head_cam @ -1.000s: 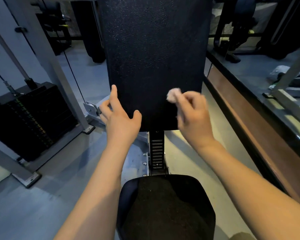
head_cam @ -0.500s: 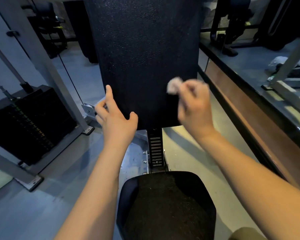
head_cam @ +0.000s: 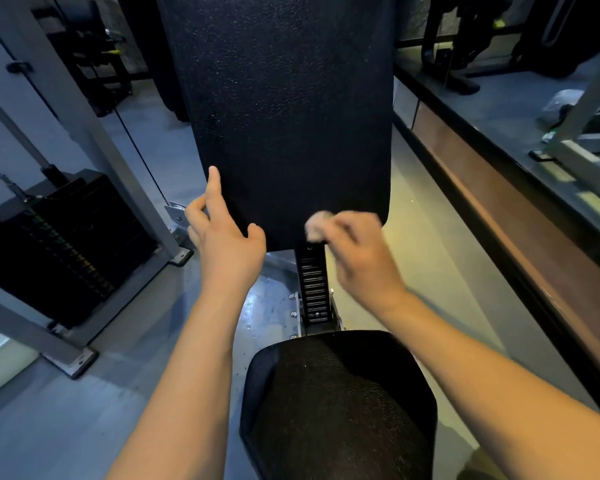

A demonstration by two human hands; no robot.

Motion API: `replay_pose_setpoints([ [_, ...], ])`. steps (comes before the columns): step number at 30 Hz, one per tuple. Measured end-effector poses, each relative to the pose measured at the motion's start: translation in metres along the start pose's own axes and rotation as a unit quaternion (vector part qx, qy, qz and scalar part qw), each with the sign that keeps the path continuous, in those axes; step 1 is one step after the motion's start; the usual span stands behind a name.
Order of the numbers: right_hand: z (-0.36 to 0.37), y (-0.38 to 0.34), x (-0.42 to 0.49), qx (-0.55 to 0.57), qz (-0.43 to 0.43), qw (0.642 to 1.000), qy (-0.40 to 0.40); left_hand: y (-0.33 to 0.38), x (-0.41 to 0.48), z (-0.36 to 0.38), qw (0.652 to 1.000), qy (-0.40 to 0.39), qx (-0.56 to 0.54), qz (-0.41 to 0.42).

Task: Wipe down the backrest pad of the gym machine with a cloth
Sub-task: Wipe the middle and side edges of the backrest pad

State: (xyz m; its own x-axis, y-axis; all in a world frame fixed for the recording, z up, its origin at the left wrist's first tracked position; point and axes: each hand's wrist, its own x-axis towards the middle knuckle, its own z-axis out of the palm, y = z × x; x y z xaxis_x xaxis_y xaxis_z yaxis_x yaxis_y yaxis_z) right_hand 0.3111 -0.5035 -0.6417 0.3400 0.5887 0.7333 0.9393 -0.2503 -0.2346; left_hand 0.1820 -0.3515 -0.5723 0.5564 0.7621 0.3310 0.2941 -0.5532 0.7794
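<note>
While the right hand (head_cam: 357, 258) pinches a small wadded cloth (head_cam: 316, 227) against the bottom edge of the backrest pad (head_cam: 284, 109), the left hand (head_cam: 222, 237) – fingers spread – steadies the lower left corner. Advised: firm, overlapping strokes across the full edge – the wad covers little.

Gym: weight stack (head_cam: 59, 247), padded seat (head_cam: 340, 403)

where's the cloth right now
In the head view, the cloth is bunched in the right hand, at the bottom edge of the backrest pad, above the notched post.
</note>
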Motion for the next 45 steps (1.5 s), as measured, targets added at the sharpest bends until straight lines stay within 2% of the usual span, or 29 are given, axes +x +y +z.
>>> replay_pose_setpoints([
  [2,-0.024,0.017,0.015,-0.026,0.096,0.989,0.109,0.0,0.001,-0.001,1.0,-0.002,0.003,0.003],
  [4,-0.029,0.02,0.023,-0.053,0.211,0.955,0.203,-0.002,0.001,-0.001,1.0,-0.003,0.004,0.004],
  [6,-0.01,0.002,0.021,-0.05,0.263,0.935,0.231,-0.002,0.0,-0.001,1.0,-0.005,0.005,0.003],
  [8,0.021,-0.028,0.005,-0.022,0.216,0.959,0.18,-0.002,0.0,0.001,1.0,0.003,0.003,0.003],
  [10,0.042,-0.046,-0.021,0.012,0.117,0.991,0.061,0.0,-0.002,0.005,1.0,0.013,0.004,0.003],
  [12,0.043,-0.044,-0.04,0.039,0.063,0.997,-0.021,0.002,-0.004,0.009,1.0,0.021,0.004,0.0],
  [14,0.027,-0.032,-0.042,0.052,0.108,0.992,0.024,0.003,-0.005,0.011,1.0,0.023,0.004,-0.001],
  [17,-0.007,-0.012,-0.025,0.045,0.235,0.955,0.175,0.003,-0.002,0.013,0.999,0.029,0.013,0.004],
  [19,-0.015,-0.002,-0.009,0.051,0.303,0.922,0.238,0.001,-0.002,0.013,1.0,0.027,0.015,0.005],
  [24,0.026,-0.036,0.02,0.075,0.423,0.843,0.324,-0.003,-0.001,0.006,1.0,0.02,-0.006,0.007],
  [26,0.049,-0.062,0.027,0.083,0.435,0.83,0.339,-0.005,-0.001,0.005,1.0,0.017,-0.008,0.006],
  [28,0.073,-0.085,0.022,0.069,0.418,0.851,0.311,-0.006,-0.003,0.003,1.0,0.013,-0.011,0.008],
  [31,0.09,-0.102,0.003,0.068,0.346,0.903,0.247,-0.009,-0.003,0.002,1.0,0.008,-0.005,0.016],
  [33,0.082,-0.092,0.004,0.08,0.321,0.912,0.245,-0.009,-0.003,0.001,1.0,0.005,-0.007,0.015],
  [35,0.062,-0.077,0.015,0.091,0.34,0.889,0.293,-0.008,-0.003,0.0,1.0,0.002,-0.015,0.016],
  [37,0.045,-0.056,0.026,0.099,0.39,0.837,0.371,-0.009,-0.003,-0.003,1.0,-0.005,-0.02,0.015],
  [39,0.038,-0.045,0.033,0.11,0.437,0.792,0.412,-0.01,-0.003,-0.005,1.0,-0.011,-0.022,0.018],
  [40,0.041,-0.046,0.035,0.106,0.442,0.79,0.412,-0.01,-0.003,-0.005,0.999,-0.01,-0.024,0.02],
  [42,0.059,-0.067,0.036,0.09,0.39,0.835,0.378,-0.012,-0.002,-0.004,0.999,-0.003,-0.027,0.021],
  [45,0.089,-0.11,0.027,0.084,0.269,0.923,0.261,-0.015,-0.001,-0.003,0.999,0.009,-0.038,0.021],
])
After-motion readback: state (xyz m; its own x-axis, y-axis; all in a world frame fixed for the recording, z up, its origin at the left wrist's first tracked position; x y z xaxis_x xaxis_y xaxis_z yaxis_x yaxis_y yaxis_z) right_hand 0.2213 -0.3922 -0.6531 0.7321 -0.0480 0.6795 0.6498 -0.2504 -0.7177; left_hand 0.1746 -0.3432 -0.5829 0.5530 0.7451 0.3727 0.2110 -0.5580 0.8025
